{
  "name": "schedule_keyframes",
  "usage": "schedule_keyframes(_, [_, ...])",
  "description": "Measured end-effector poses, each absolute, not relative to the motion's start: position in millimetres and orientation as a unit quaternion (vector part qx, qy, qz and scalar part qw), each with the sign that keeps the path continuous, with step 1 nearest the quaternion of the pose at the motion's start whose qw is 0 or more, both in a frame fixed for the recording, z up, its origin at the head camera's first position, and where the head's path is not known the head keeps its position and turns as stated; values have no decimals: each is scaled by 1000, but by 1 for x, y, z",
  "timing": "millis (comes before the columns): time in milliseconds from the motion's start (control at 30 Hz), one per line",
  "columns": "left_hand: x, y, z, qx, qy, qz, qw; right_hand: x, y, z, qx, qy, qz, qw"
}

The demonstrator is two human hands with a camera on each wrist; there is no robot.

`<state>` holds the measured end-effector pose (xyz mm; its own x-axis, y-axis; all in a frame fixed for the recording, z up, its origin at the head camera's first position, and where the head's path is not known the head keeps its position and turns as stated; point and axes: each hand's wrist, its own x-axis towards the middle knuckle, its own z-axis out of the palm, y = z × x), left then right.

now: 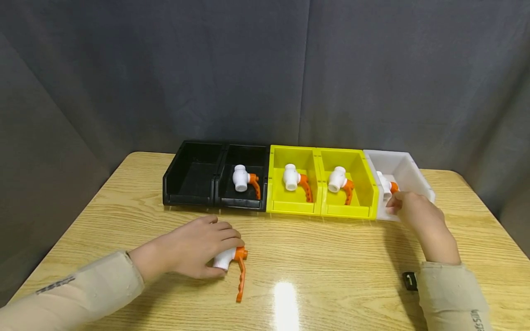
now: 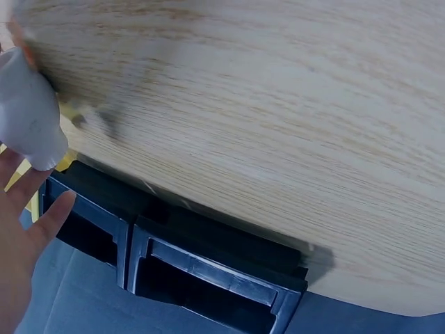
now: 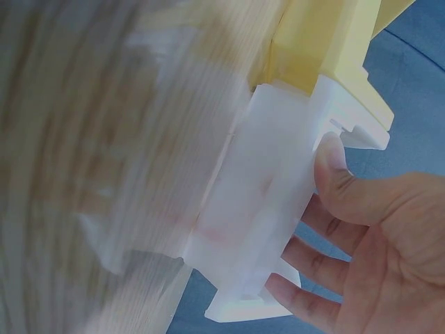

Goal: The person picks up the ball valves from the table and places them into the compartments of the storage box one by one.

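My left hand (image 1: 198, 248) holds a white ball valve (image 1: 224, 259) with an orange lever, low over the front left of the table. Fingers lie over its top and the thumb is at its near side. In the left wrist view part of the same valve (image 2: 31, 115) shows at the left edge. At the white bin (image 1: 414, 177) on the right, my right hand (image 1: 418, 216) reaches over the front lip. Another ball valve (image 1: 385, 184) lies inside that bin, partly hidden, just beyond the fingers. The right wrist view shows the fingers (image 3: 316, 264) loosely bent, gripping nothing visible.
Left of the white bin, two yellow bins (image 1: 294, 208) and a black bin (image 1: 242, 203) each hold a similar valve. A second black bin (image 1: 190, 200) stands at the row's left end. A small black tag (image 1: 410, 281) lies beside the right sleeve. Grey curtain (image 1: 248, 69) hangs behind.
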<state>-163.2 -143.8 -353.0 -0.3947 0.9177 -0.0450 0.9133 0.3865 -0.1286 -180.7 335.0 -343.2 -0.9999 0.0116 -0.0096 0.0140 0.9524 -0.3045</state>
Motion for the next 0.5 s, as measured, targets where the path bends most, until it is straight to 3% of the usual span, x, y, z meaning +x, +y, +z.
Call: schedule_keyframes(500, [-163, -141, -360, -540, -839, 70, 2, -180, 333, -343, 9, 988, -156, 7])
